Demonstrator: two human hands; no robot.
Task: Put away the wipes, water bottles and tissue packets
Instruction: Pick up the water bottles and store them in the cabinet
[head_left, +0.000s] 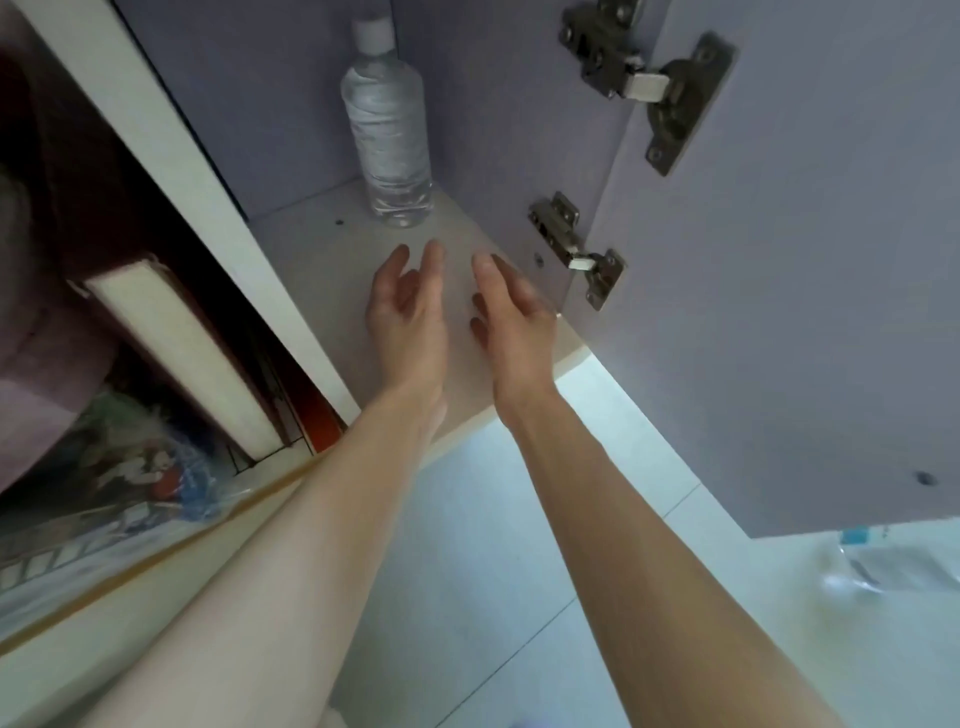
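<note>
Forearms: two bare forearms rise from the bottom edge toward the middle of the frame, side by side and apart.
Floor (493, 571): pale tiles with thin dark joints, lower centre, under both arms.
Clear plastic item (862, 561): lower right, on the floor below the door edge; it has a blue patch and is too blurred to identify.
Bag (145, 478): lower left, see-through, with mixed colourful contents; nothing in it can be read.
Book (182, 353): left of centre in the neighbouring compartment, leaning, with its pale page block facing out.
Left hand (408, 312): centre, over the front part of the shelf, palm turned inward, fingers loosely straight and spread. It holds nothing.
Right hand (511, 322): just right of the left hand with a gap between them, palm facing the left one, fingers relaxed. It holds nothing.
Shelf (322, 260): pale board, centre, with both hands above its front half.
Door (805, 260): grey, swung open, filling the right side.
Lower hinge (576, 249): metal, right of the right hand's fingertips.
Upper hinge (644, 83): metal, top right.
Water bottle (387, 130): upper centre, upright at the back of the shelf near the corner. It is clear with a white cap, beyond both sets of fingertips and touched by neither.
</note>
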